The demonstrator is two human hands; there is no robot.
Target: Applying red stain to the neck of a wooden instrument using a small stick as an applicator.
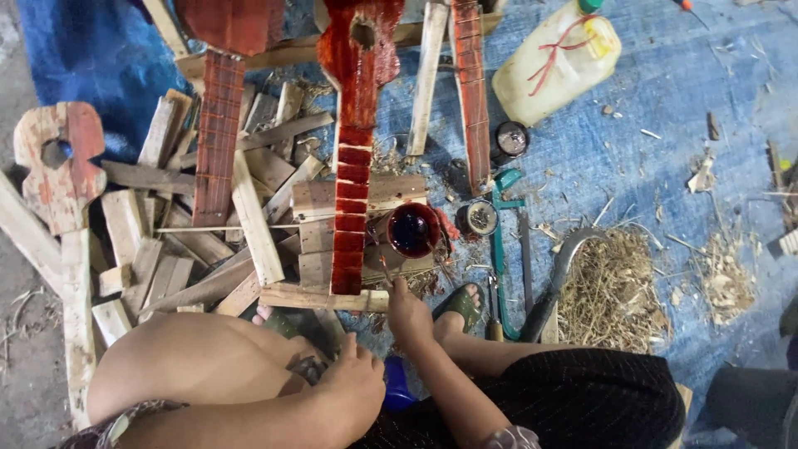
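Right hand [409, 314] pinching what looks like a thin brush [384, 268] beside paint cup [413, 230]; left hand [353, 391] loosely curled, empty, on knee.

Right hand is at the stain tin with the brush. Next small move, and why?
Probably lift the brush from the tin to the unpainted strip of the small guitar neck. The right hand holds the brush beside the tin of dark red stain, and the neck lies just left of it, red with pale gaps between frets. The left hand rests on the knee, holding nothing.
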